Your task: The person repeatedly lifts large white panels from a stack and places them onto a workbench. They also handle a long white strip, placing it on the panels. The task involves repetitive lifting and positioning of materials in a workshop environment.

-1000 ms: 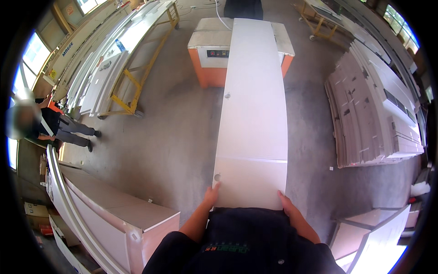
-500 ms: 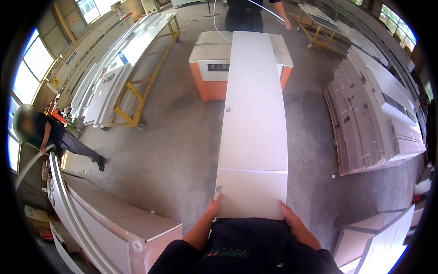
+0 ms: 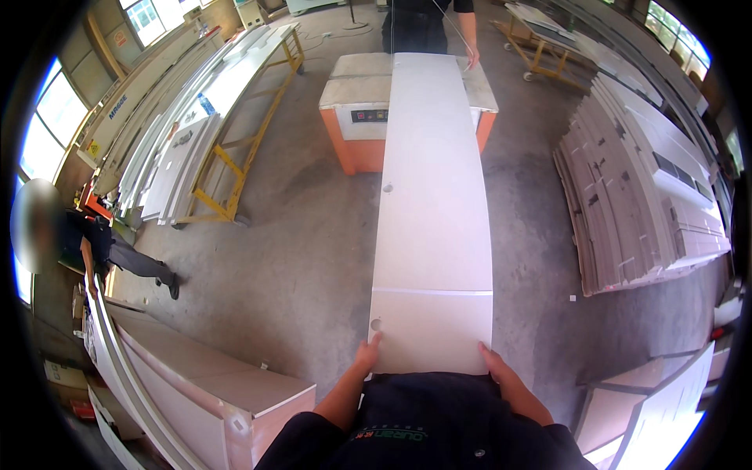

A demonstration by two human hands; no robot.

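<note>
A long white panel [image 3: 431, 227] stretches away from my body, its far part lying across an orange and white machine [image 3: 362, 149]. A pale band [image 3: 431, 291] crosses its near part, and round holes lie along its left edge. My left hand [image 3: 368, 354] grips the left edge near the close end, by one of these holes. On the opposite edge, my right hand [image 3: 493, 363] is closed at about the same distance. The fingers beneath the panel are hidden. Behind the machine stands a co-worker [image 3: 415, 31], one hand [image 3: 472, 56] low by the machine top, with thin strap lines in front.
A yellow-framed trolley [image 3: 235, 168] with white boards stands at left. Tall stacked panels [image 3: 619, 196] are on the right. Long boxes [image 3: 204, 360] lie at lower left, near another person [image 3: 86, 235]. Leaning boards [image 3: 658, 415] occupy the lower right.
The co-worker's hand behind the machine has come down and inward, and the looped strap has shifted. The person at left has lowered a hand onto the boards. My hands keep their hold.
</note>
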